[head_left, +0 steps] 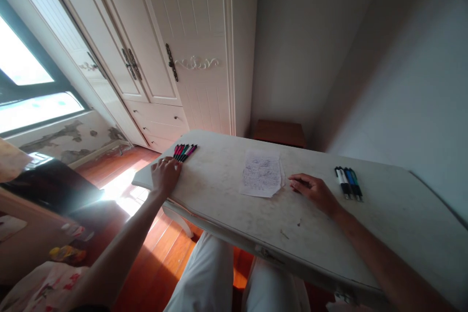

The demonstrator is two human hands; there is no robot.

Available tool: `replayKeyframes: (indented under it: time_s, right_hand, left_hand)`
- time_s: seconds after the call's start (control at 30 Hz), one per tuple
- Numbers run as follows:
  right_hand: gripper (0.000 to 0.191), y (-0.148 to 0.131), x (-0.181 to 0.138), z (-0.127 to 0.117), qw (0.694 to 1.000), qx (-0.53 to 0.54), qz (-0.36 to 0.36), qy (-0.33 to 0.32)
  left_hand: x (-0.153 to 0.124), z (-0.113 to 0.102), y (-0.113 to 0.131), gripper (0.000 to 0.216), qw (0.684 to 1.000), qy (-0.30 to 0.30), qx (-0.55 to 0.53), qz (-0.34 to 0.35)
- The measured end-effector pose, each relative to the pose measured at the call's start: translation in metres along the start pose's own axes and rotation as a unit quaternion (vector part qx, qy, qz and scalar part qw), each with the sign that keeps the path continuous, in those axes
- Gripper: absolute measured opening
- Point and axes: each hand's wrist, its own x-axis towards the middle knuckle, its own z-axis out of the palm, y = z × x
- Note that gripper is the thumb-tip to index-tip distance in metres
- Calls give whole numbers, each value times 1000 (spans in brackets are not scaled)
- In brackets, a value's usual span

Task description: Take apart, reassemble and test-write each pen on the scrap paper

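My left hand [166, 175], with a ring on one finger, rests at the left end of the table, its fingers loosely bent and apart. Its fingertips are at the near ends of a row of several click pens [185, 152] with red, green, white and purple barrels; I cannot tell whether they touch. My right hand [310, 190] lies on the tabletop with its fingers curled together, and no object shows in it. Just left of it is a stack of paper sheets [261, 174] covered in dense handwriting. Right of that hand, several more pens [348, 183] with white, blue and green barrels lie side by side.
The white table [219, 190] spans the space before me, with small dark scraps [284, 234] near its front edge. Behind it stand a white wardrobe [197, 24] and a low brown wooden stool or cabinet [278, 131]. A window [25, 53] is at left; grey wall closes the right.
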Motion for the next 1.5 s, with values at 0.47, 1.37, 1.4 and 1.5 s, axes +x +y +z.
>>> replayKeyframes:
  time_s: [0.47,1.37,1.4,1.5]
  right_hand:
    - [32,-2,-1,1,1000,9,-5,2]
    - [32,-4,0,-1,999,-33,-11,-5]
    - [32,-4,0,-1,999,-35,-11,-6]
    - [33,-3,0,-1,999,-44,-12,-8]
  left_hand:
    - [0,-6,2,35,996,56,-64,-32]
    - [11,-78,60,25,942,64,-323,-68]
    - [12,-77,64,25,932,69,-349,-70]
    - [16,-76,84,24,886,63,-458,-50]
